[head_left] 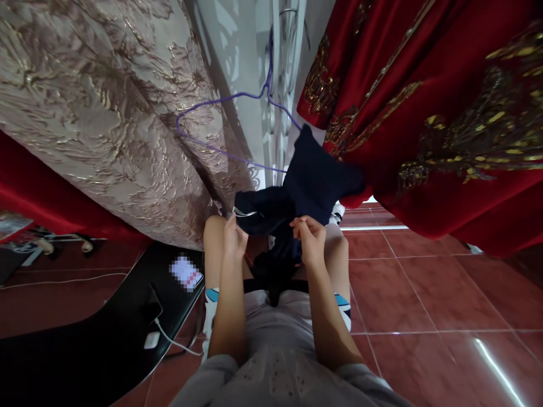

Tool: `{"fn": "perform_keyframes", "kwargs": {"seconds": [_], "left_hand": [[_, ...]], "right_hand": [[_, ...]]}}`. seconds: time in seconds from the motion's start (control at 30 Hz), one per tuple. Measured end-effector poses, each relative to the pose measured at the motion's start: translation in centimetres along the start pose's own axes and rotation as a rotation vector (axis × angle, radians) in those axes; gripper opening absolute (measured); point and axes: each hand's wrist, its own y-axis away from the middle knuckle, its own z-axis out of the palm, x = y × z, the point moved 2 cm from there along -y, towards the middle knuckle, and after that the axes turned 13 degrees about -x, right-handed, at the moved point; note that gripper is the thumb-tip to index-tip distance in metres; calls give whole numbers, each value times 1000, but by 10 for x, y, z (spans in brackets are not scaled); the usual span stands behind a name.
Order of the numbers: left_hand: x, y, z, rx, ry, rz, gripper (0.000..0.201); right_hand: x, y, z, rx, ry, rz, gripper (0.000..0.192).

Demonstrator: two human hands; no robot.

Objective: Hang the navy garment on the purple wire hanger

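A dark navy garment point(318, 169) hangs from the right arm of a purple wire hanger point(237, 96), whose left side is bare. The hanger's hook goes up to a white metal frame. My left hand point(235, 234) pinches the garment's left part, beside a strip of white trim. Lower on the right, my right hand point(309, 234) has its fingers closed on the dark cloth. The folds between my hands sag down over my lap, and I cannot make out the garment's full shape.
Embossed beige-gold fabric point(106, 102) hangs close on the left, red gold-embroidered fabric point(445, 113) on the right. A black seat point(106, 333) at lower left bears a phone point(185, 272), a dark device with a white cable and a small white case point(151, 340). Red tiles point(407, 294) cover the floor.
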Motion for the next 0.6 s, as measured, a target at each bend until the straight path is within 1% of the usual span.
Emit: {"fn": "perform_keyframes", "kwargs": {"seconds": [0.07, 0.1, 0.13, 0.17, 0.2, 0.23, 0.27, 0.3, 0.37, 0.4, 0.43, 0.47, 0.5, 0.57, 0.6], "left_hand": [[-3, 10, 14, -76, 1, -29, 17], [-4, 15, 23, -127, -18, -34, 20], [-3, 19, 32, -189, -65, -28, 22], [-3, 24, 42, -250, -148, -3, 23], [-2, 29, 51, -302, -262, 48, 25], [-1, 33, 59, -337, -396, 125, 26], [0, 37, 65, -354, -531, 217, 28], [1, 41, 68, -355, -649, 306, 28], [3, 44, 69, -348, -844, 447, 26], [5, 43, 66, -336, -918, 500, 24], [6, 41, 62, -329, -966, 530, 22], [7, 38, 58, -346, -986, 529, 21], [8, 35, 55, -384, -981, 502, 26], [8, 28, 50, -481, -925, 388, 37], [8, 26, 48, -512, -898, 327, 40]], "right_hand": [[1, -2, -1, -85, 118, 10, 20], [0, -2, 1, -150, 167, -12, 18], [0, -2, 5, -226, 194, -42, 30], [-1, 0, 10, -310, 193, -69, 46], [0, 2, 15, -400, 169, -82, 58], [0, 5, 20, -478, 135, -80, 63], [1, 6, 25, -525, 106, -68, 58], [2, 7, 28, -534, 91, -54, 48], [1, 5, 29, -498, 114, -49, 25], [-1, 3, 28, -479, 145, -59, 18], [-6, 0, 25, -482, 181, -77, 16], [-14, -3, 22, -513, 215, -105, 17], [-24, -6, 19, -558, 244, -143, 18], [-51, -17, 11, -612, 286, -242, 24], [-66, -25, 8, -599, 301, -300, 29]]}}
